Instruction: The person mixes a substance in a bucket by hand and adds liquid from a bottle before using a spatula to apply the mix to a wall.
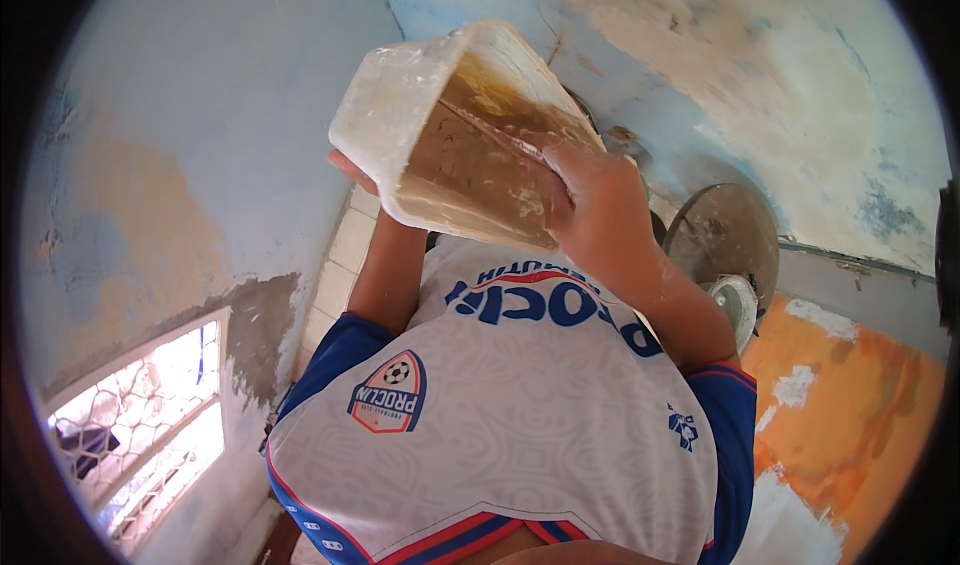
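Tub (385,105): off-white outside; tan and brown inside, with a yellow patch.
Tool (508,142): pale, streaked pinkish.
Shirt (560,425): white, with a faint tonal swirl pattern.
Lettering (575,302): dark blue, crossed by a red stripe.
Crest (387,395): blue, white and red, with a black-and-white ball.
Sleeves (733,430): deep blue, red-trimmed.
Collar (480,527): red and blue stripes.
Left wall (215,85): pale blue-grey, with a beige patch and a darker grey one.
Window (160,455): whitish, with hexagonal mesh.
Far wall (740,85): light blue, blotched cream and beige.
Right surface (850,405): mottled orange, patched white.
Disc (720,240): brownish grey, pale-speckled.
Floor (350,240): off-white, gridded tiles.
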